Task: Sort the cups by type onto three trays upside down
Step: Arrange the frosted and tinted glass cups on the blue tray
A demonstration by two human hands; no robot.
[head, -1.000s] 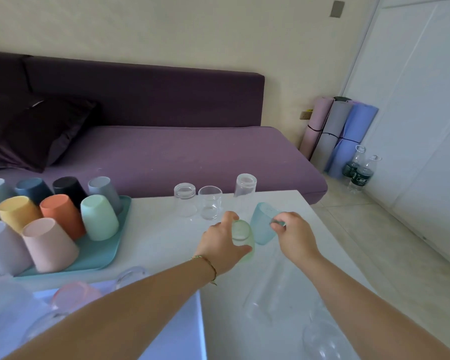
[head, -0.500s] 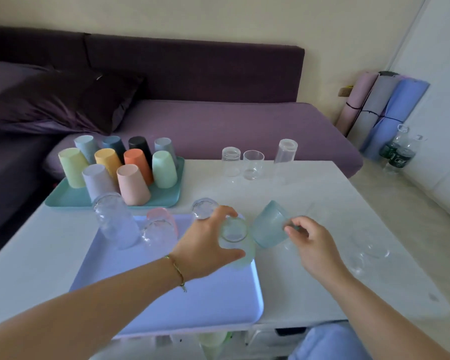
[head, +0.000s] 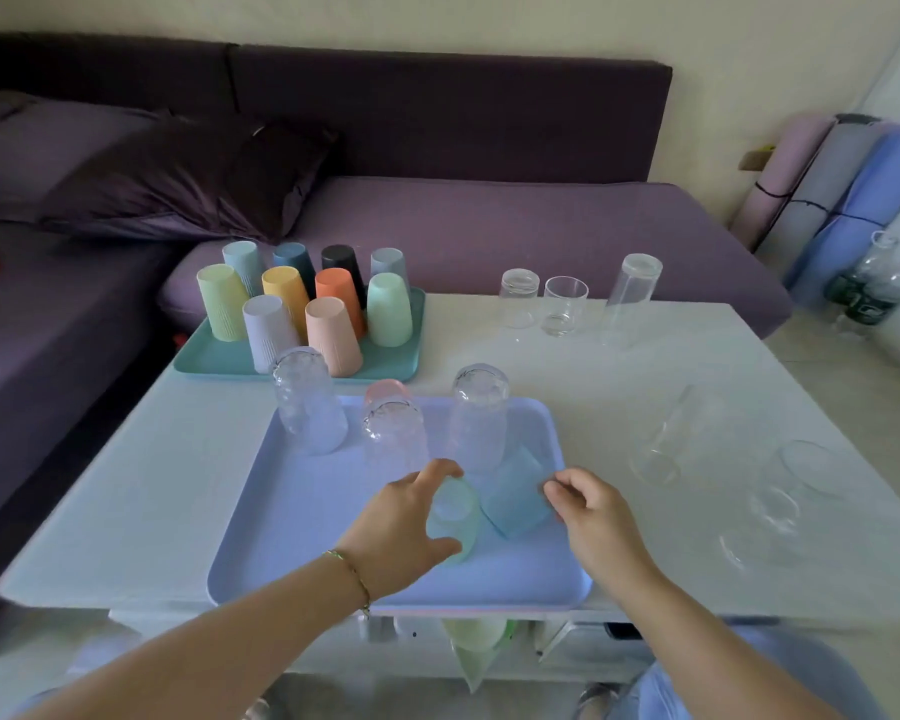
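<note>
My left hand [head: 404, 527] grips a frosted green cup [head: 455, 517], held upside down over the lilac tray [head: 292, 511]. My right hand [head: 591, 517] holds a frosted blue cup [head: 515, 493], tilted, its lower edge at the tray near the right rim. On the tray's far part stand three clear textured cups upside down [head: 310, 402] [head: 393, 433] [head: 479, 413] and a pink cup [head: 385, 392] behind them. A teal tray [head: 214, 358] at the back left carries several coloured plastic cups upside down.
Three clear glasses [head: 518, 298] [head: 565, 304] [head: 632, 298] stand at the white table's far edge. More clear glasses [head: 676, 439] [head: 785, 491] stand and lie on the table's right side. A purple sofa runs behind the table. Rolled mats and bottles are at the far right.
Both hands carried the green and blue cups from the table's middle toward me and down onto the lilac tray. The view swung left and downward.
</note>
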